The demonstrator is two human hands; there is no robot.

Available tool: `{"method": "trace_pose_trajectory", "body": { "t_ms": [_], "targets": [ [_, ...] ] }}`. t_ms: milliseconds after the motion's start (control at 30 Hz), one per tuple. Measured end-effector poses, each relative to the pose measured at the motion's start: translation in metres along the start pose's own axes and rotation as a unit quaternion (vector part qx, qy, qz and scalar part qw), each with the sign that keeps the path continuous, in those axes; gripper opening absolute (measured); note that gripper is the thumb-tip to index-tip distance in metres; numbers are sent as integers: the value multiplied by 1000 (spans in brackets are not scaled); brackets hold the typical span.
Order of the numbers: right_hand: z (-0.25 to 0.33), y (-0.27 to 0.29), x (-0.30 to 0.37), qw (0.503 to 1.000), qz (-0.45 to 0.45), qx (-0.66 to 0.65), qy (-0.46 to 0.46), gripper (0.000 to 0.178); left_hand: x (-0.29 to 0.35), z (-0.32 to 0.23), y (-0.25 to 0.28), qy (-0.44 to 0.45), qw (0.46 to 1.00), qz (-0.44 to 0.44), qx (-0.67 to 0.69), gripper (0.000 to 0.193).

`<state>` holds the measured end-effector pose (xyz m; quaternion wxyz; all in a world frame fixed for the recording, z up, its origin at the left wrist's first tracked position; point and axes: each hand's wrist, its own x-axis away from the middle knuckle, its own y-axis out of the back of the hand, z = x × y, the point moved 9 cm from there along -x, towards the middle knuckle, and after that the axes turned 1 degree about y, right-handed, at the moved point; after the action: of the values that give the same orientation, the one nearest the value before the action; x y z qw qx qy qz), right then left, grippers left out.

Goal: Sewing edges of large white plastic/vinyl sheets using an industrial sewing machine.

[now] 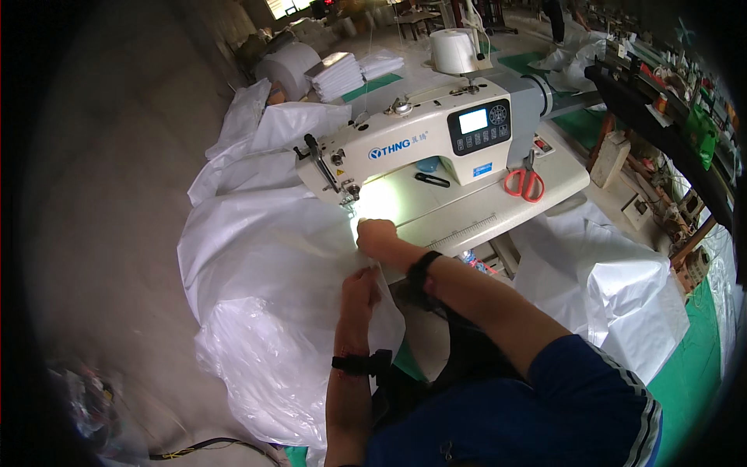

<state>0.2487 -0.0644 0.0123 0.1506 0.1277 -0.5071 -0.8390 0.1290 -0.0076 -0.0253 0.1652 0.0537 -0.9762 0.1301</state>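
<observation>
A white sewing machine (416, 144) stands on a pale table, its lamp shining on the needle area. White plastic-like sheeting (272, 241) drapes over the left of the table and hangs down toward me. Just in front of the presser foot, my right hand (377, 237) is closed on the sheeting's edge. My left hand (359, 292) sits nearer to me and lower, its fingers pinched on the same edge. Both wrists wear black bands. The fingertips of the right hand are partly hidden by the hand itself.
Red-handled scissors (525, 184) and a small black thread snipper (432, 180) lie on the machine bed. More white sheeting (615, 272) is heaped at the right. A thread cone (453, 51) and folded white stacks (336, 75) stand behind. A dark cable (210, 444) crosses the floor.
</observation>
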Motion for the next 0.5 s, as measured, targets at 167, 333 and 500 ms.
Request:
{"method": "trace_pose_trajectory", "body": {
  "t_ms": [167,333,500],
  "targets": [
    [27,-7,12,993,-51,99,40,20,16,-6,13,20,992,7,-125,14],
    [29,-11,75,991,-65,115,5,34,81,-99,37,-403,518,-237,-717,30],
    [36,-9,81,985,-69,158,21,55,69,-113,115,-287,458,-315,-780,41]
  ]
}}
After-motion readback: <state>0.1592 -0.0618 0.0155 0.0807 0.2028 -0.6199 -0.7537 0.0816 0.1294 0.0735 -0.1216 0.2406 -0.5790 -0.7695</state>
